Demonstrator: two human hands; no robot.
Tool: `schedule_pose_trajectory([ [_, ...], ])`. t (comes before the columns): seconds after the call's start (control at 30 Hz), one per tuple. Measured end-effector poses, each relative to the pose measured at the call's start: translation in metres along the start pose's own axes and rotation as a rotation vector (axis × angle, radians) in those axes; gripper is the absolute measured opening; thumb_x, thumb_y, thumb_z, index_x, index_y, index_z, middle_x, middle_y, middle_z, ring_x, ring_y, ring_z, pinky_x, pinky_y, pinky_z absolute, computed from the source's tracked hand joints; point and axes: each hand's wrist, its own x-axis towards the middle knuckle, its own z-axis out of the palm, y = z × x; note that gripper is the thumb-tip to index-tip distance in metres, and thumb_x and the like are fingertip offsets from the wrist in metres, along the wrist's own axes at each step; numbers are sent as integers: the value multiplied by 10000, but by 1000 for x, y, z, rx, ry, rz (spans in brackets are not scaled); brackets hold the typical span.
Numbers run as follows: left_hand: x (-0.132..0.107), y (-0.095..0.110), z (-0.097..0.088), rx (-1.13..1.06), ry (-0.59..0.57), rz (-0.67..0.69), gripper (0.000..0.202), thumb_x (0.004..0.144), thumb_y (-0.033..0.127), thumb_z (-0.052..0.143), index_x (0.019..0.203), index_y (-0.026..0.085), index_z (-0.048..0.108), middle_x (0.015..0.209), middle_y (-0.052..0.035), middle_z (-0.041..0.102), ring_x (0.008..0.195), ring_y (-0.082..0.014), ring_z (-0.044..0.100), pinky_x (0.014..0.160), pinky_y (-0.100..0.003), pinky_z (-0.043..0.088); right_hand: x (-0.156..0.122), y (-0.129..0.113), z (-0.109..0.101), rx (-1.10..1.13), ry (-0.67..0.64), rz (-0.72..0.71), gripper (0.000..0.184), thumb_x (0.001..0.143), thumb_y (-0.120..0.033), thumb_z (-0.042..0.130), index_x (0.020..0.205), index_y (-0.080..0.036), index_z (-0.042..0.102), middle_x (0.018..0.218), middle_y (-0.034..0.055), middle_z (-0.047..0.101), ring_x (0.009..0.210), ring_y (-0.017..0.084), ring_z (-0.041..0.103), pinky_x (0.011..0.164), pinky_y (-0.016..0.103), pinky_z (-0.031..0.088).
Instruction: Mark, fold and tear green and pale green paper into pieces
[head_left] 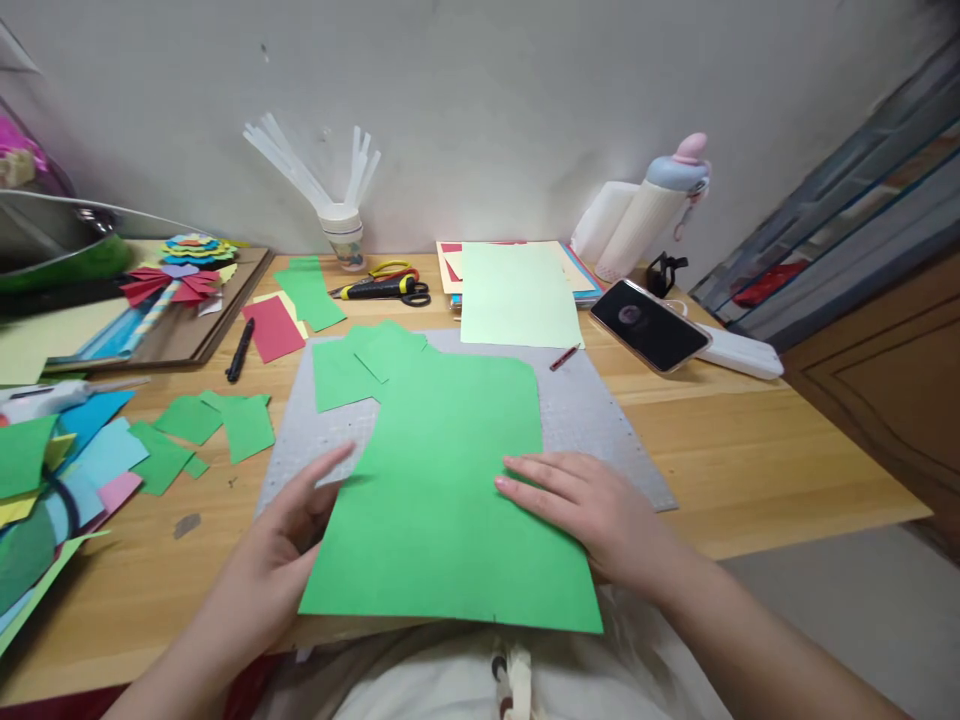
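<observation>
A large green paper sheet (450, 480) lies on a grey cutting mat (592, 420) and hangs over the near edge of the wooden table (750, 460). My left hand (281, 550) rests at the sheet's left edge, fingers stretched out along it, thumb side under the edge. My right hand (585, 505) lies flat on the sheet's right side, fingers spread and pressing it down. Smaller green offcuts (360, 365) sit on the mat's far left corner.
Green scraps (214, 425), a red piece (271, 328) and a black pen (240, 350) lie left. Scissors (386, 285), a cup of sticks (345, 235), stacked papers (517, 290), a phone (649, 325), a bottle (652, 210) and paper flowers (180, 270) stand farther back.
</observation>
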Motion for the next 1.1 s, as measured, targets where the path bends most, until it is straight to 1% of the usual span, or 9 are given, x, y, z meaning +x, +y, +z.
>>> schedule_pose_trajectory([
  [0.1,2,6,2,194,33,47,296,654,431,769,918,295,771,969,-106,750,842,-286,716,697,-358,597,-8,-13,6,84,119,245,491,901,-144,483,1365,-298,537,1321,74,618,1080,269,638,834,470,553],
  [0.23,-1,6,-1,514,96,265,207,688,446,718,873,374,780,1000,-61,758,970,-279,704,786,-334,589,-16,-24,10,486,263,462,414,884,-254,603,1294,-317,607,1285,77,642,1154,235,623,915,404,554],
  [0.33,-4,6,-6,632,82,439,225,723,425,694,940,435,754,1032,-18,755,969,-248,708,774,-292,590,-17,-23,5,641,276,393,367,855,-280,664,1213,-360,659,1319,69,618,1159,239,623,908,396,561],
  [0.53,-3,5,-19,794,-9,716,513,791,211,635,1226,481,605,1283,44,645,1111,-219,650,978,-292,506,-5,3,-4,491,273,118,472,874,-205,635,1306,-383,577,1481,49,456,1276,234,527,1005,398,490],
  [0.7,7,-19,-22,1001,21,678,591,845,207,515,1397,409,453,1397,4,556,1223,-244,574,1035,-346,464,15,20,-3,296,95,141,581,869,-150,589,1405,-342,474,1533,66,374,1339,233,453,1047,437,446],
  [0.83,11,-29,-19,1155,-57,590,581,865,249,475,1436,340,417,1393,-65,553,1253,-287,531,1017,-439,455,14,20,1,182,-73,176,751,770,-20,520,1451,-316,408,1559,60,323,1378,236,392,1085,489,392],
  [0.9,10,-28,-16,1197,-77,585,539,866,267,479,1402,325,471,1348,-90,572,1225,-301,531,990,-466,451,9,18,5,139,-73,165,701,772,-24,499,1414,-304,471,1531,60,380,1381,247,380,1096,528,360],
  [1.0,5,-22,-11,1255,16,575,435,848,282,514,1270,313,613,1161,-116,614,1060,-305,568,883,-466,466,2,14,10,99,-32,170,600,803,-52,483,1349,-293,551,1465,64,478,1320,254,445,1055,538,395],
  [1.1,-1,-18,-6,1298,52,612,477,814,188,504,1246,348,627,1120,-100,619,1023,-293,550,863,-441,430,-3,6,10,78,-9,149,571,807,-65,482,1329,-283,566,1416,57,533,1260,255,487,1005,512,432],
])
